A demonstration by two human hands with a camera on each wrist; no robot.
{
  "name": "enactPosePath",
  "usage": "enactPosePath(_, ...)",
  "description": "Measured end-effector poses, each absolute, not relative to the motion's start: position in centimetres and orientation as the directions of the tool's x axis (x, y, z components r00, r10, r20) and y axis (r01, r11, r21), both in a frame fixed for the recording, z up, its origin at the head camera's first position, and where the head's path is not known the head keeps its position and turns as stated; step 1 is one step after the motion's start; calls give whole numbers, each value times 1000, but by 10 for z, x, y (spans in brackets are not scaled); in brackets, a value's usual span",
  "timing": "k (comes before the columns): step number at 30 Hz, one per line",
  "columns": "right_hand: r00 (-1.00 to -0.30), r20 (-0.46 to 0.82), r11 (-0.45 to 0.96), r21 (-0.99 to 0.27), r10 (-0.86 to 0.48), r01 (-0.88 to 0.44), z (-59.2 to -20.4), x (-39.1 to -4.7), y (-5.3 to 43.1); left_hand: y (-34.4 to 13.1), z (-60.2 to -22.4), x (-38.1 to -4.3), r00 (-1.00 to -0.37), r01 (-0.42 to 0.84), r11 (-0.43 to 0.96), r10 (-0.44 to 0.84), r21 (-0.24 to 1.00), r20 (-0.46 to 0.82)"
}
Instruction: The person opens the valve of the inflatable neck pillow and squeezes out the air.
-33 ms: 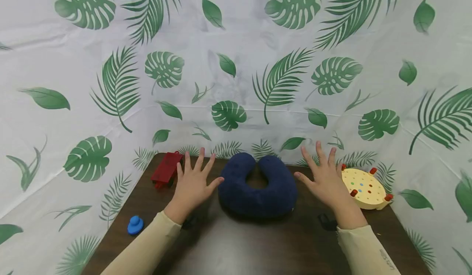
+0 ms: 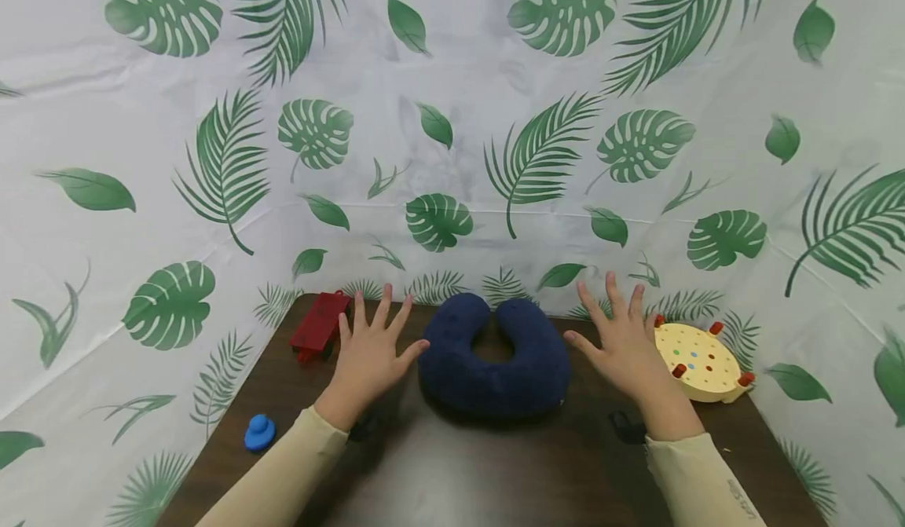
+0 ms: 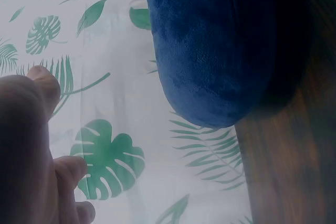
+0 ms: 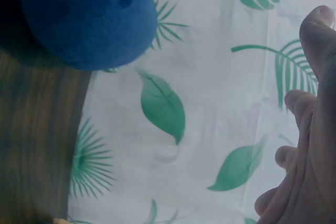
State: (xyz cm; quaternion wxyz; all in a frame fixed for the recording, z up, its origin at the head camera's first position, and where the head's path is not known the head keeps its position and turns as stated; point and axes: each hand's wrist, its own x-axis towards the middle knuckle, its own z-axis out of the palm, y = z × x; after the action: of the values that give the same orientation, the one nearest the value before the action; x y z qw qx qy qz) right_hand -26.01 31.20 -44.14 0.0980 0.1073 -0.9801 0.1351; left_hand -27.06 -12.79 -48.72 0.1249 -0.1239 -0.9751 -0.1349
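Note:
A dark blue U-shaped neck pillow (image 2: 495, 386) lies on the brown table, its two ends toward the back. My left hand (image 2: 369, 362) is held up at the pillow's left with fingers spread and nothing in it. At the pillow's right, my right hand (image 2: 625, 350) is raised the same way, also holding nothing. The left wrist view shows one side of the pillow (image 3: 210, 51) beyond the left hand (image 3: 31, 145). In the right wrist view the pillow (image 4: 89, 19) is at the upper left, with the right hand's fingers (image 4: 317, 51) along the right edge.
A red box-like object (image 2: 321, 324) sits at the back left of the table (image 2: 452, 480). Nearer me on the left is a small blue knobbed piece (image 2: 259, 433). A round yellow pegged board (image 2: 700, 362) with red pegs stands at the right. Leaf-patterned cloth (image 2: 452, 158) surrounds the table.

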Motion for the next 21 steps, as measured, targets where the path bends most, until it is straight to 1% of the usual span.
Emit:
enactPosePath(5, -961, 210, 940, -252, -181, -232, -446, -257, 312, -130, -492, -271, -941, 272, 931, 204, 245, 270)
enactPosePath(10, -951, 243, 928, -271, -190, -255, -448, -252, 310, -130, -497, -270, -946, 261, 932, 195, 252, 258)
enactPosePath(16, -950, 238, 901, -334, -204, -277, -460, -247, 306, -126, -500, -265, -944, 283, 913, 211, 293, 253)
enactPosePath(21, -941, 267, 852, -424, -208, -308, -470, -244, 305, -121, -499, -263, -948, 275, 909, 203, 312, 244)
